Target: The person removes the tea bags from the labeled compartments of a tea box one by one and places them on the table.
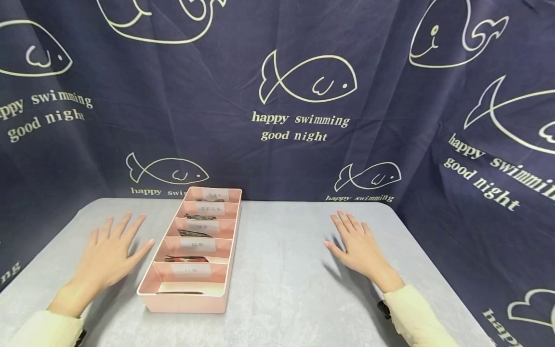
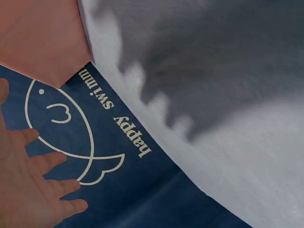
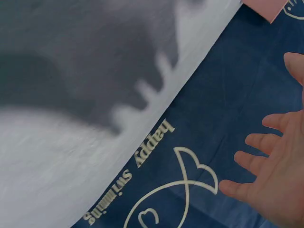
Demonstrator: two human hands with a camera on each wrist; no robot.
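Note:
Left of the middle of the table stands a long pink box divided into several compartments, each with a white paper label. Small flat packets lie in them: a red one in the second from the front, dark green ones farther back, and a thin dark edge of one in the front. My left hand is spread just left of the box, fingers straight, holding nothing. On the right side, well apart from the box, my right hand is likewise spread with nothing in it.
The grey-white table has rounded back corners. A dark blue curtain with fish drawings and lettering hangs behind it and along both sides. Shadows of both hands fall on the tabletop.

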